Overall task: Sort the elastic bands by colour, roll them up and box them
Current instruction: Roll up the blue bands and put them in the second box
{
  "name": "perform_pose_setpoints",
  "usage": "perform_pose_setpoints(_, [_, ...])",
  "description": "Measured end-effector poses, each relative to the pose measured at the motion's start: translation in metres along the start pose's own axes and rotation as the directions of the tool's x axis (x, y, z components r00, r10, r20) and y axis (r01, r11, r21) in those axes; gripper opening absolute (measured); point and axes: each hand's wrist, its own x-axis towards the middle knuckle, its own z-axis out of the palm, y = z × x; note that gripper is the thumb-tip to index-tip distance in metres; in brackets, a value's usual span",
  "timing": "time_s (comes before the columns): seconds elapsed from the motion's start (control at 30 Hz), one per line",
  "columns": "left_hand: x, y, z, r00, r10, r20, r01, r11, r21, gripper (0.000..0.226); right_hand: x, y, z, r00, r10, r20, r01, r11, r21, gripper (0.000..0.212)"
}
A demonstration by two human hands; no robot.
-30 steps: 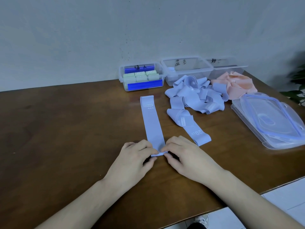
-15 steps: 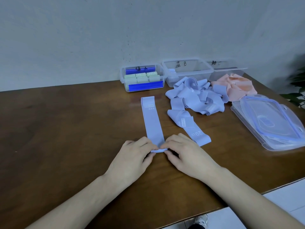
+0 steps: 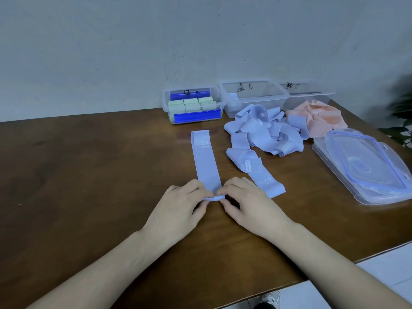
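Observation:
A light blue elastic band (image 3: 205,161) lies flat and straight on the brown table (image 3: 89,175), running away from me. My left hand (image 3: 178,210) and my right hand (image 3: 249,204) pinch its near end, which is curled into a small roll between my fingertips. A heap of loose blue bands (image 3: 265,134) lies to the right, one marked 20 LB. Pink bands (image 3: 318,119) are piled behind it. At the wall stand a box with rolled green bands (image 3: 192,105), a clear box labelled B (image 3: 254,97) holding blue rolls at its left end, and a third clear box (image 3: 310,94).
Clear lids with blue seals (image 3: 365,166) are stacked at the table's right side. The table's front edge runs diagonally at lower right, with pale floor tiles (image 3: 388,268) and a shoe (image 3: 270,297) below. A plant (image 3: 401,121) stands at far right. A grey wall backs the table.
The rolled near end of the blue band has advanced a little away from me, and both hands have moved forward with it. The flat part is shorter.

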Motion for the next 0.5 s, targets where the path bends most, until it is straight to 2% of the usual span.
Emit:
perform_pose_setpoints(0.13, [0.0001,-0.0009,0.0002,1.000,0.014,0.005,-0.015,0.997,0.075,0.021,0.0032,0.0018,0.0003,1.000,0.008,0.017,-0.007,0.999,-0.032,0.021])
perform_pose_setpoints(0.23, [0.0022,-0.0039,0.0003,1.000,-0.016,0.012,0.015,0.995,0.095,0.021,0.0037,0.0015,-0.0004,0.999,0.013,-0.042,-0.016,0.997,-0.069,0.028])
perform_pose_setpoints(0.37, [0.0073,-0.0060,0.0003,0.998,-0.044,0.043,0.040,0.995,0.094,0.025,0.0071,0.0017,-0.0015,0.999,0.000,-0.043,-0.003,0.998,-0.061,0.016])
perform_pose_setpoints(0.5, [0.0068,-0.0063,0.0009,0.999,-0.029,0.025,0.028,0.998,0.058,0.024,0.0103,0.0062,0.0012,0.999,0.028,-0.038,-0.029,0.999,-0.045,0.016])
